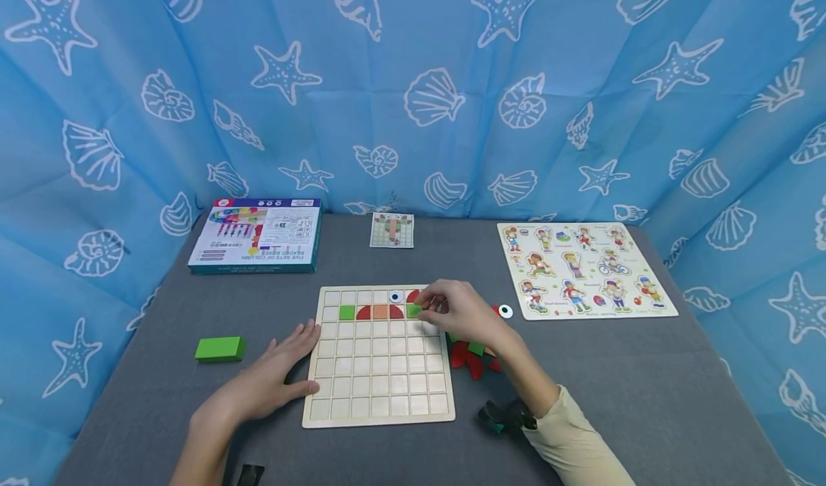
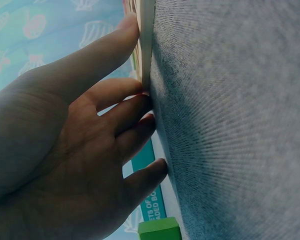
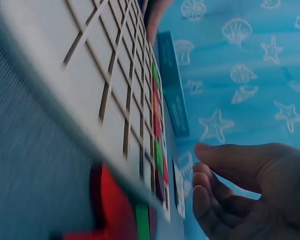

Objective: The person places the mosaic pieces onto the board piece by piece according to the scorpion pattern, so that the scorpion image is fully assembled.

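Note:
A wooden grid board (image 1: pixel 378 418) lies on the grey table. My left hand (image 1: pixel 284 368) rests along its left edge with fingers spread, the thumb on the rim. Over the upper right cells is my right hand (image 1: pixel 461 310), its thumb and fingertips drawn together beside a green square (image 1: pixel 413 310). In the right wrist view nothing shows between its curled fingers (image 3: pixel 202 200). The same row holds another green square (image 1: pixel 347 312), two curved red pieces (image 1: pixel 364 313) and an orange square (image 1: pixel 381 312). Above them are an eye piece (image 1: pixel 396 297) and a red piece partly behind the fingers.
Loose red pieces (image 1: pixel 474 364) and green ones lie right of the board, near another eye piece (image 1: pixel 505 311). A green block (image 1: pixel 220 349) is at left. Behind are a box (image 1: pixel 254 236), a pattern card (image 1: pixel 391 230) and a picture puzzle (image 1: pixel 587 271).

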### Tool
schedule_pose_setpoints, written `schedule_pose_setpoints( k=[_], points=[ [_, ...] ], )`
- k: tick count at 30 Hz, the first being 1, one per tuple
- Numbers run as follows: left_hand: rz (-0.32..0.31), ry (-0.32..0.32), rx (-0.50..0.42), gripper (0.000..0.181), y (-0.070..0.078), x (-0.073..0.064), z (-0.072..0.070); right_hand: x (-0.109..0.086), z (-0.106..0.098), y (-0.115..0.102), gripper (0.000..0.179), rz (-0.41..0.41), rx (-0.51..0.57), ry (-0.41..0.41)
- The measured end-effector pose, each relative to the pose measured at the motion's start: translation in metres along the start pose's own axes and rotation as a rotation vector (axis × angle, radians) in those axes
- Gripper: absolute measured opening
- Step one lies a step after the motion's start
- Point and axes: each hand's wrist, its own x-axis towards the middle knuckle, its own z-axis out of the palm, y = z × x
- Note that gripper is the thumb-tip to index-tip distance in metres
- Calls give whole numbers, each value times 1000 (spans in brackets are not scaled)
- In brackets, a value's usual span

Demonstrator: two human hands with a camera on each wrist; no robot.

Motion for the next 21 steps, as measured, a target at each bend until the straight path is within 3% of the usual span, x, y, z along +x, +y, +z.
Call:
schedule_pose_setpoints(
  k=[9,21],
  points=[
    [-4,-11,1,98,0,0,0,-22,-13,32,12,102,-133,-4],
    [0,-4,1,98,2,0,0,-18,-11,40,11,160,-136,-13]
  ],
)
